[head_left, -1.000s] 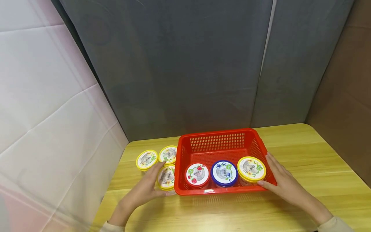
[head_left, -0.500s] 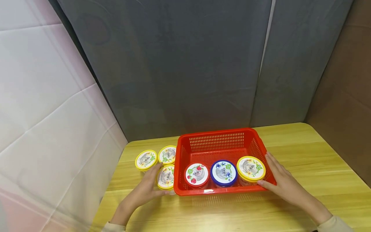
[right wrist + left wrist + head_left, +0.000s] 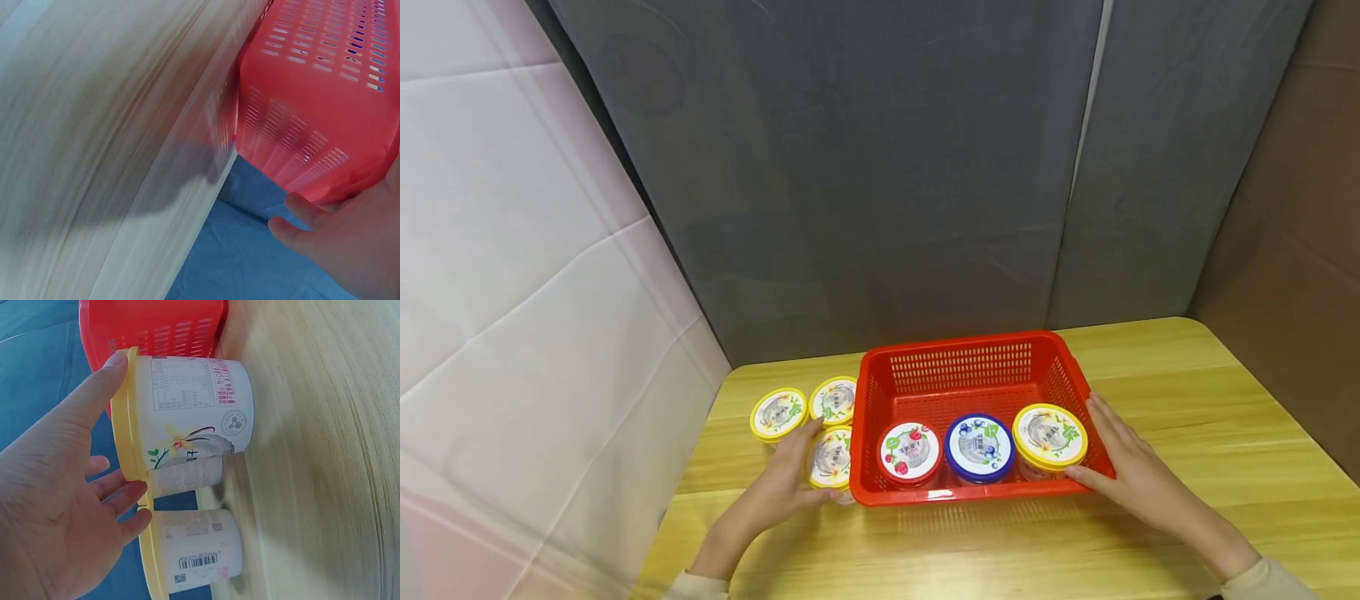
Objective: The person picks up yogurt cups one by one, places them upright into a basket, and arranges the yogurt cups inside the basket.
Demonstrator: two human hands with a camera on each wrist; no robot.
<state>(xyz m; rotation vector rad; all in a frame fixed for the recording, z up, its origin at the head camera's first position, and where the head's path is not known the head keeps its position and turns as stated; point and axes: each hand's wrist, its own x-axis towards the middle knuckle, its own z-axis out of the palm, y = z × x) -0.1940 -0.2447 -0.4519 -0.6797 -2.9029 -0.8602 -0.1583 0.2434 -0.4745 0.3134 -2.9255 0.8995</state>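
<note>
My left hand (image 3: 781, 483) holds a yellow-lidded tub (image 3: 194, 406) by its lid, thumb on one side of the rim and fingers on the other. The tub stands close beside the left end of a red plastic basket (image 3: 958, 342). Two more yellow-lidded tubs, one at the far left (image 3: 779, 413) and one behind (image 3: 833, 400), stand next to it. My right hand (image 3: 1138, 479) rests along the basket's right end, fingers outstretched on the outer side, thumb at the front rim. In the right wrist view, two of its fingertips (image 3: 300, 209) stay off the basket wall.
Inside the basket, along its front, sit a red-lidded tub (image 3: 910, 452), a blue-lidded tub (image 3: 980, 448) and a yellow-lidded tub (image 3: 1050, 437). The wooden table (image 3: 1225, 433) backs onto a grey partition (image 3: 880, 183). A white panel (image 3: 550, 292) borders the left side.
Almost nothing differs. My left hand and its tub shift very slightly; the basket and my right hand keep their places.
</note>
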